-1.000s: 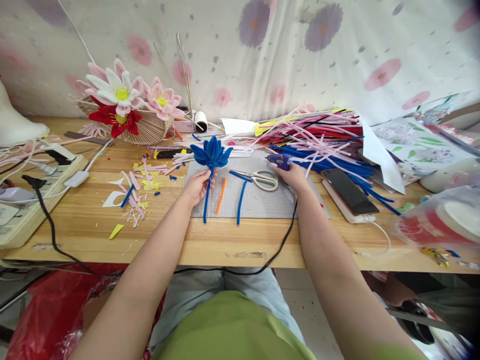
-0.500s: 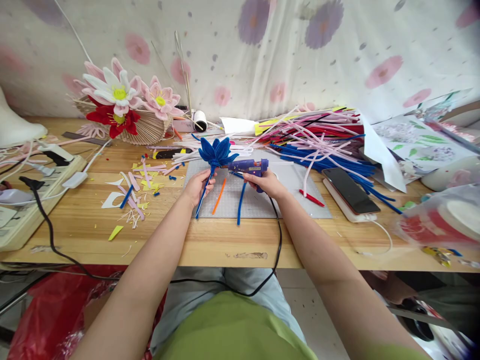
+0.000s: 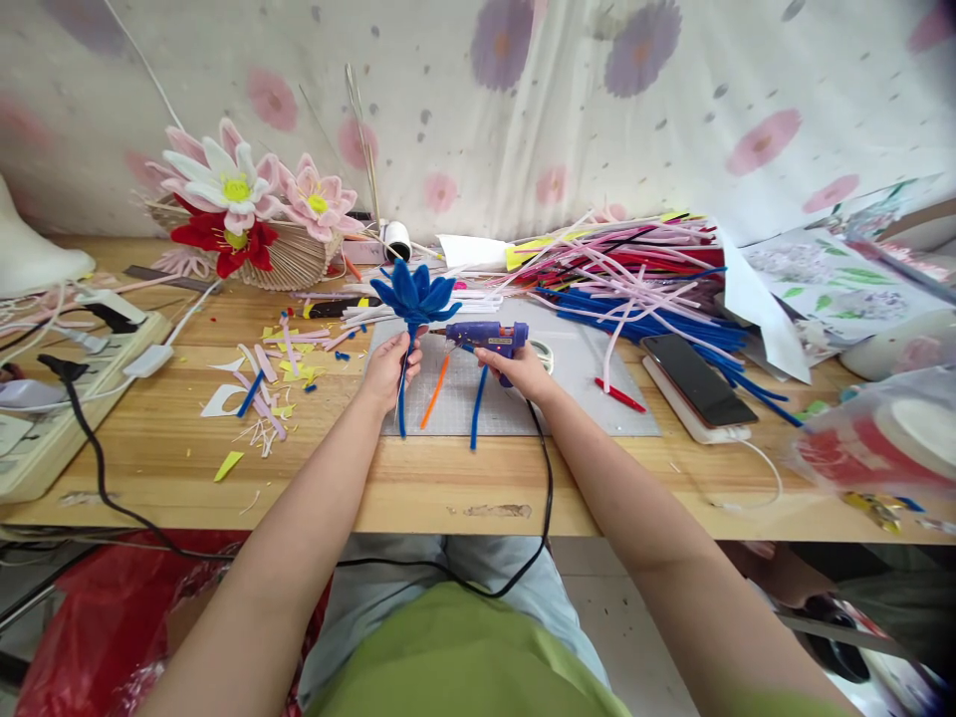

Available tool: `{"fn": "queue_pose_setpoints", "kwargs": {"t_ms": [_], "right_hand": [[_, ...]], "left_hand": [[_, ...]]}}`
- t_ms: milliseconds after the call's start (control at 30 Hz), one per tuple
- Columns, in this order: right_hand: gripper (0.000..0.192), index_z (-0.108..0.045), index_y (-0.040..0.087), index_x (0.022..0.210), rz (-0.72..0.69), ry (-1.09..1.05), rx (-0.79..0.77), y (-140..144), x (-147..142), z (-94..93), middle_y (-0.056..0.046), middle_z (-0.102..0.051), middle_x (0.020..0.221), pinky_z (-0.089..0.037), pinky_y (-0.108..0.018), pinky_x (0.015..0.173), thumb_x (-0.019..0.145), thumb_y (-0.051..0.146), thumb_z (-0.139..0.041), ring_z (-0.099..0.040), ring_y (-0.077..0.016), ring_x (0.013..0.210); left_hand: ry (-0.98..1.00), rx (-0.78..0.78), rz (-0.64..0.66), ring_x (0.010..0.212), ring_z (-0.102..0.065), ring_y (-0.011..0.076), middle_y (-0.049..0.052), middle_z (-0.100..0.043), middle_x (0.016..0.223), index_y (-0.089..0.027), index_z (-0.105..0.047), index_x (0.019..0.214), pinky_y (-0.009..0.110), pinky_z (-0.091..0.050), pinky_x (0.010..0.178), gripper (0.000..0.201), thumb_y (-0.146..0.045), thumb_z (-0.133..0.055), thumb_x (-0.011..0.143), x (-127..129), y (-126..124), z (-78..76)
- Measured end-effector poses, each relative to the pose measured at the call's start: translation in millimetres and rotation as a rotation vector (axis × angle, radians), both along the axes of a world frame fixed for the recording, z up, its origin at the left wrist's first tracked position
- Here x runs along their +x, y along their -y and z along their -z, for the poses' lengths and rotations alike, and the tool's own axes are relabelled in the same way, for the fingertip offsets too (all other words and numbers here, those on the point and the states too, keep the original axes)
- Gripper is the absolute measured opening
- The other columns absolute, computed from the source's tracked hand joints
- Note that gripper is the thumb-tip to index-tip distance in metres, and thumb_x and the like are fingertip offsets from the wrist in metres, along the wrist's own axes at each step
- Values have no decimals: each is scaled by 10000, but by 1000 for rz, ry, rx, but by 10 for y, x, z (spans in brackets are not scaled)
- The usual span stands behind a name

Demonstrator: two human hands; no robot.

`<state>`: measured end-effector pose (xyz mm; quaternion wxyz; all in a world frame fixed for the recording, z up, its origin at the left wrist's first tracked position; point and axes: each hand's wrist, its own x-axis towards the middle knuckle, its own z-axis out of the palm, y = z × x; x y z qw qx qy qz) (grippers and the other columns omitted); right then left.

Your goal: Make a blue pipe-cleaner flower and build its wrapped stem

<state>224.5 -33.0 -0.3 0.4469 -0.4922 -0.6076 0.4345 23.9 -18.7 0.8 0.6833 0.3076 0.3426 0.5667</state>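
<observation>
My left hand (image 3: 392,365) is closed around the stem of a blue pipe-cleaner flower (image 3: 415,295), its petals spread at the top. A blue pipe cleaner and a thin wire hang below my fingers. My right hand (image 3: 515,368) grips a purple hot glue gun (image 3: 485,337), whose nozzle points left at the stem just under the petals; whether it touches cannot be made out. Beneath both hands lies a grey cutting mat (image 3: 583,398). On it rest an orange pipe cleaner (image 3: 435,391) and a blue pipe cleaner (image 3: 479,408).
Scraps (image 3: 280,383) litter the table on the left, beside a power strip (image 3: 90,388). A fan with pink, white and red flowers (image 3: 299,261) stands behind. Bundled pipe cleaners (image 3: 634,264), a phone (image 3: 698,378) and a bagged cup (image 3: 888,438) are at right. The black cord (image 3: 549,478) droops over the edge.
The flower has moved slightly left and stands more upright, its petals turned. The glue gun has shifted a little left and down with my right hand, uncovering scissors handles behind it.
</observation>
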Motion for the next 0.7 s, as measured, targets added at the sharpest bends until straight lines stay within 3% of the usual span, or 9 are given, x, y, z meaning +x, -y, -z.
{"fn": "queue_pose_setpoints", "kwargs": {"t_ms": [267, 700], "right_hand": [[345, -568, 183, 686, -40, 40, 7, 14, -44, -21, 4, -529, 579, -388, -242, 481, 628, 511, -655, -468, -105, 549], [402, -554, 170, 676, -13, 159, 7, -31, -15, 29, 6, -532, 573, -392, -244, 513, 630, 564, -620, -484, -112, 562]], "left_hand": [[-66, -72, 26, 512, -482, 45, 21, -558, 683, -121, -620, 780, 144, -336, 390, 90, -183, -555, 777, 6, -14, 32], [-167, -68, 84, 474, -453, 43, 17, -549, 703, -117, -539, 744, 149, -257, 342, 62, -171, -569, 748, 29, 16, 25]]}}
